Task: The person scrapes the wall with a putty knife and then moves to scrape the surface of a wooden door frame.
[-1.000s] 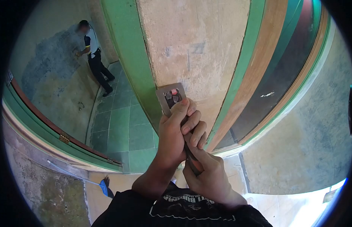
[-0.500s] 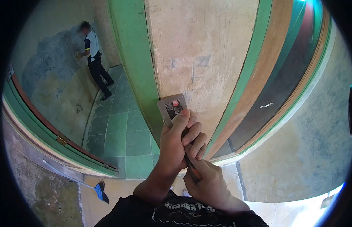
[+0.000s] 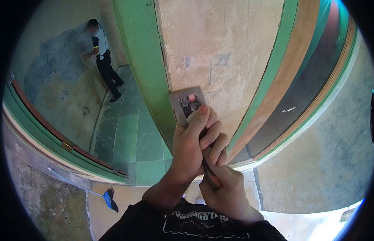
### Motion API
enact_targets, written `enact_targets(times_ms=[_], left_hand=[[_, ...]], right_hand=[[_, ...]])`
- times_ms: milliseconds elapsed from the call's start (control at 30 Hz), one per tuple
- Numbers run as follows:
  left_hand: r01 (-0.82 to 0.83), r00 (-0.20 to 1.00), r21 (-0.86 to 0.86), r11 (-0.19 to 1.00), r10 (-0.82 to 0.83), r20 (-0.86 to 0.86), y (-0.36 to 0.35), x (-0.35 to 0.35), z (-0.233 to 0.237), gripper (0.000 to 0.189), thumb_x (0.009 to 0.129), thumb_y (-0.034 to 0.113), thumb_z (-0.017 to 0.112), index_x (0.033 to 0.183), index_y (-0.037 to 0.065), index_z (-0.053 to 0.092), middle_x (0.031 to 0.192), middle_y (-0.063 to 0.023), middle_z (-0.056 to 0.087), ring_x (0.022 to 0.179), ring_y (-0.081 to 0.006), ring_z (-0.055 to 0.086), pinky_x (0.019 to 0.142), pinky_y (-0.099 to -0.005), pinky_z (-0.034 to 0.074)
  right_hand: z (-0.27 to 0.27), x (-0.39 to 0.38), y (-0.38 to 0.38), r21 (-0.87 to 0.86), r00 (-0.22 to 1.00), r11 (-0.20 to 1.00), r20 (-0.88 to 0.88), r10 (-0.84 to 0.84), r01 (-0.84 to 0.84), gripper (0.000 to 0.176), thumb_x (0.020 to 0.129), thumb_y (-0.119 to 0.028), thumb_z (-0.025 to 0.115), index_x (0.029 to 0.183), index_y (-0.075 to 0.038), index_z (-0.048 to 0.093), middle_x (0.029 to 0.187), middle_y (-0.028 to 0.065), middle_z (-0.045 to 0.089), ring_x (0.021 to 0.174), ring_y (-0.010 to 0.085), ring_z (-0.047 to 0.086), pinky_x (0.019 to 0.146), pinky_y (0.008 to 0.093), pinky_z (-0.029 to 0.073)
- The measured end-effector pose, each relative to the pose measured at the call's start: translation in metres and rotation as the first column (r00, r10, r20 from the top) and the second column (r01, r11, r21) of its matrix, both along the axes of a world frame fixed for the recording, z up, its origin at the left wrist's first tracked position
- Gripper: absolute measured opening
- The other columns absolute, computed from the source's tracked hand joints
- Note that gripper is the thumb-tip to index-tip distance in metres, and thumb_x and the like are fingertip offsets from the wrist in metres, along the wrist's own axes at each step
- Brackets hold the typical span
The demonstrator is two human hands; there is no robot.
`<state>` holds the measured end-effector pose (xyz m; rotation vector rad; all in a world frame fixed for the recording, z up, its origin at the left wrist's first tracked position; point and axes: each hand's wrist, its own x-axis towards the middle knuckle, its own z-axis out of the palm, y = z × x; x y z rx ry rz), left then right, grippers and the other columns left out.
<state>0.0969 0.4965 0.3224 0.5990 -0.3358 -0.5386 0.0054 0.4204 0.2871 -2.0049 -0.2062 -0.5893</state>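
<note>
Both my hands grip one scraper (image 3: pixel 179 105), which has a wide grey metal blade with a dark and red label. My left hand (image 3: pixel 191 146) is closed round it just below the blade, thumb lying on the blade's lower part. Lower down, my right hand (image 3: pixel 225 193) wraps the dark handle, where an orange patch shows. The blade points up at the bare plaster wall strip (image 3: pixel 219 32), close to its left edge beside the green door frame (image 3: pixel 141 52). Whether the blade's edge touches the plaster cannot be made out for sure. Grey patches mark the plaster above it.
Through the left doorway, a person (image 3: pixel 102 56) stands at a partly grey wall (image 3: pixel 54 68) over green floor tiles (image 3: pixel 124 124). A blue broom (image 3: pixel 108 199) lies at lower left. A wooden frame (image 3: pixel 291 64) and a dark panel (image 3: pixel 299 108) stand on the right.
The scraper and both hands have moved slightly up and to the right in view. The view itself has shifted a little. My grip looks the same.
</note>
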Motion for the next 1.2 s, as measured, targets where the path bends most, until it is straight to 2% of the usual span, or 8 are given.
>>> enact_targets(times_ms=[100,167,233,600,700,800,1000,1200], left_hand=[[-0.007,0.999,-0.005,1.0,0.007,0.033,0.001,0.0,0.002,0.031,0.099,0.034,0.04,0.077,0.012,0.041,0.049,0.0055,0.029,0.032,-0.0092,0.033,0.03,-0.0266,0.038],[-0.032,0.995,0.044,0.999,0.036,-0.091,0.004,-0.008,-0.013,0.031,0.1,0.034,0.039,0.078,0.013,0.041,0.049,0.0054,0.029,0.032,-0.0086,0.033,0.03,-0.0263,0.038],[-0.044,0.996,0.049,0.998,0.048,-0.078,0.002,-0.007,-0.008,0.03,0.1,0.033,0.039,0.078,0.012,0.041,0.049,0.0055,0.028,0.032,-0.0086,0.032,0.03,-0.0263,0.038],[-0.036,0.999,0.019,0.999,0.037,-0.039,-0.001,-0.006,0.004,0.03,0.099,0.034,0.039,0.078,0.012,0.041,0.049,0.0056,0.028,0.032,-0.0083,0.032,0.03,-0.0261,0.038],[-0.057,0.998,-0.024,0.998,0.057,-0.001,-0.003,-0.005,0.009,0.03,0.099,0.034,0.041,0.078,0.012,0.041,0.049,0.0058,0.028,0.033,-0.0084,0.033,0.03,-0.0263,0.038],[-0.062,0.994,0.048,0.997,0.066,-0.09,0.001,-0.012,-0.007,0.03,0.099,0.035,0.041,0.079,0.012,0.041,0.05,0.0059,0.028,0.032,-0.0081,0.032,0.03,-0.0264,0.038],[-0.043,0.998,0.026,0.999,0.044,-0.035,0.001,-0.008,0.001,0.03,0.099,0.035,0.041,0.078,0.013,0.042,0.05,0.0061,0.028,0.032,-0.0075,0.032,0.03,-0.0255,0.039],[-0.034,0.999,0.034,0.999,0.035,-0.024,0.003,-0.004,-0.002,0.031,0.099,0.035,0.041,0.077,0.013,0.041,0.05,0.0059,0.028,0.032,-0.0073,0.032,0.03,-0.025,0.038]], right_hand=[[-0.004,-0.006,0.0,-0.011,0.999,1.0,-0.039,0.009,-0.009,0.026,0.07,0.001,0.063,0.096,0.0,0.057,0.068,0.0167,0.054,0.06,0.035,0.057,0.053,0.0418,0.047],[-0.004,-0.011,0.001,0.004,0.996,1.0,-0.081,0.026,-0.026,0.026,0.07,0.0,0.063,0.096,0.0,0.058,0.068,0.0169,0.055,0.06,0.0345,0.058,0.054,0.0411,0.047],[-0.002,-0.013,0.002,0.014,0.994,1.0,-0.105,0.018,-0.016,0.029,0.07,0.0,0.063,0.098,0.0,0.059,0.068,0.017,0.055,0.059,0.0344,0.058,0.054,0.0404,0.048],[0.005,-0.013,-0.001,-0.042,0.999,0.999,-0.048,0.006,-0.008,0.048,0.068,0.002,0.062,0.115,-0.003,0.057,0.068,0.0161,0.054,0.062,0.0333,0.058,0.055,0.0406,0.047],[0.024,-0.011,-0.002,0.0,0.988,1.0,-0.153,-0.003,0.003,0.046,0.068,0.002,0.062,0.114,-0.002,0.057,0.067,0.0156,0.053,0.059,0.033,0.057,0.054,0.0405,0.047],[-0.005,-0.014,0.001,-0.031,0.998,0.999,-0.05,0.028,-0.03,0.045,0.069,0.002,0.061,0.113,-0.002,0.057,0.066,0.0164,0.053,0.056,0.0336,0.056,0.052,0.0412,0.046],[0.012,-0.013,0.002,0.005,0.994,1.0,-0.107,0.011,-0.01,0.035,0.07,0.0,0.062,0.104,-0.001,0.057,0.064,0.0168,0.053,0.057,0.0351,0.057,0.051,0.0419,0.047],[0.004,-0.007,0.002,-0.041,0.999,0.999,-0.032,-0.001,0.0,0.036,0.07,0.002,0.06,0.106,-0.001,0.058,0.065,0.0169,0.053,0.059,0.0351,0.057,0.052,0.043,0.046]])
